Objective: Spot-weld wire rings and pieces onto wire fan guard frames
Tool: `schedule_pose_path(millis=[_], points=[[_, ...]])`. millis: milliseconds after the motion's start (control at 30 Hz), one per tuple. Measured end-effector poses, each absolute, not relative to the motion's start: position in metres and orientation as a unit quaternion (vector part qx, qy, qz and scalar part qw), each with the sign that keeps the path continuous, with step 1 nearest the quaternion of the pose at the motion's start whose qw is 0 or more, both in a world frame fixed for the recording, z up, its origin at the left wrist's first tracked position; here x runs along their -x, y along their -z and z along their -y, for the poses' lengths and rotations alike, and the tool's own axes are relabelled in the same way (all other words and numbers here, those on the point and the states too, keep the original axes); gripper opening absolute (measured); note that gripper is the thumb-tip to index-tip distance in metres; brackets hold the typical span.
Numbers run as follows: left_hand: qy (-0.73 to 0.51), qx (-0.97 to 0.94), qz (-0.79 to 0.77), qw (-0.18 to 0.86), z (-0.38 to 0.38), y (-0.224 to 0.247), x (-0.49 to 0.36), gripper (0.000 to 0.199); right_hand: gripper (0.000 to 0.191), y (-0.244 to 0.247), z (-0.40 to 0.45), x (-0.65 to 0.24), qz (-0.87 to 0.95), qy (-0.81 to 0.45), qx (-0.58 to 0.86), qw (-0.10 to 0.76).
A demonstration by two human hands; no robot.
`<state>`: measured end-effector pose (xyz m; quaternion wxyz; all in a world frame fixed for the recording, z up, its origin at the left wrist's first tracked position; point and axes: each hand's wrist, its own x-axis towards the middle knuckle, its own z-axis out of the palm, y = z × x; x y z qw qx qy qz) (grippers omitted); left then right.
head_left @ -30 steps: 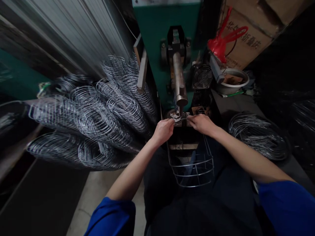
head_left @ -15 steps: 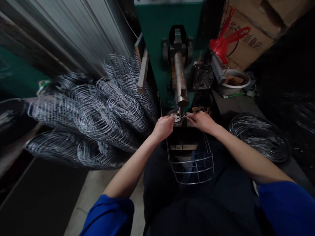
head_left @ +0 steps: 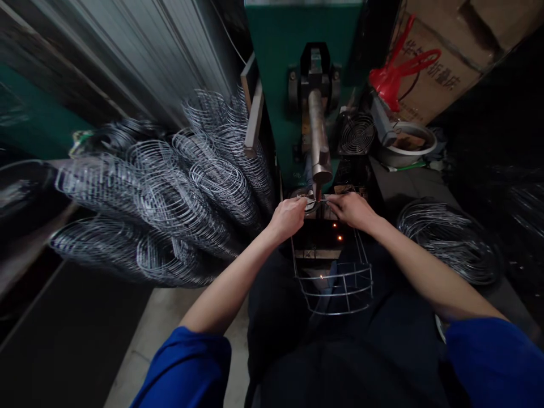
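A person in blue sleeves sat facing a green machine [head_left: 276, 85], which served as the landmark here. Both hands were raised to the foot of the machine, one on each side of its working tip. The left hand [head_left: 289, 218] was closed in a narrow pinch, and the right hand [head_left: 352, 209] matched it, each gripping the upper end of a wire frame [head_left: 345, 293]. The frame hung below the machine's tip, over the person's lap, its rounded lower end nearest the viewer. There the curved bands and cross wires already stood joined in shape. At the tip, a spot glowed orange and sparks [head_left: 339, 238] dropped beneath the machine, so the joint there looked in progress rather than finished. The meeting point was small and dim, so exactly which wires touched, and how many joints remained, could not be told. Left of the machine stood stacks of nested wire frames [head_left: 170, 209]; right of it lay a bundle of loose wire [head_left: 444, 241], with a bowl [head_left: 389, 156] behind.
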<state>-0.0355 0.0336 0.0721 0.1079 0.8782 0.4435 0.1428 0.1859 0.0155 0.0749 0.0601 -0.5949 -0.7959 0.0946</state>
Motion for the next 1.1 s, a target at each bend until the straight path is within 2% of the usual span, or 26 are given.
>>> schedule_pose_path(millis=[133, 267, 533, 600, 667, 733, 800, 900, 967, 1100], points=[[-0.143, -0.878, -0.443, 0.111, -0.034, -0.072, 0.037, 0.018, 0.029, -0.073, -0.017, -0.186, 0.797, -0.099, 0.59, 0.082], [-0.163, -0.873, -0.444, 0.122, -0.033, -0.07, 0.037, 0.018, 0.027, -0.069, -0.016, -0.19, 0.788, -0.14, 0.578, 0.156], [-0.218, -0.849, -0.458, 0.15, -0.036, -0.068, 0.042, 0.016, 0.049, -0.052, 0.0, -0.205, 0.608, -0.449, 0.569, 0.322], [-0.267, -0.805, -0.483, 0.219, -0.026, -0.063, 0.055, 0.027, 0.055, -0.049, 0.006, -0.205, 0.591, -0.461, 0.56, 0.353], [-0.344, -0.691, -0.518, 0.369, -0.001, -0.051, 0.071, 0.048, 0.058, -0.047, 0.013, -0.204, 0.598, -0.437, 0.561, 0.37], [-0.395, -0.535, -0.537, 0.519, 0.038, -0.031, 0.087, 0.062, 0.055, -0.046, 0.023, -0.202, 0.619, -0.379, 0.582, 0.369], [-0.4, -0.427, -0.542, 0.604, 0.082, -0.005, 0.095, 0.07, 0.047, -0.046, 0.035, -0.2, 0.649, -0.294, 0.607, 0.351], [-0.395, -0.314, -0.541, 0.673, 0.137, 0.03, 0.084, 0.074, 0.034, -0.052, 0.056, -0.193, 0.692, -0.177, 0.618, 0.327], [-0.363, -0.257, -0.525, 0.726, 0.154, 0.044, 0.063, 0.074, 0.033, -0.06, 0.071, -0.187, 0.708, -0.133, 0.611, 0.327], [-0.297, -0.172, -0.426, 0.837, 0.151, 0.051, 0.017, 0.06, 0.034, -0.078, 0.106, -0.187, 0.686, -0.1, 0.595, 0.406]])
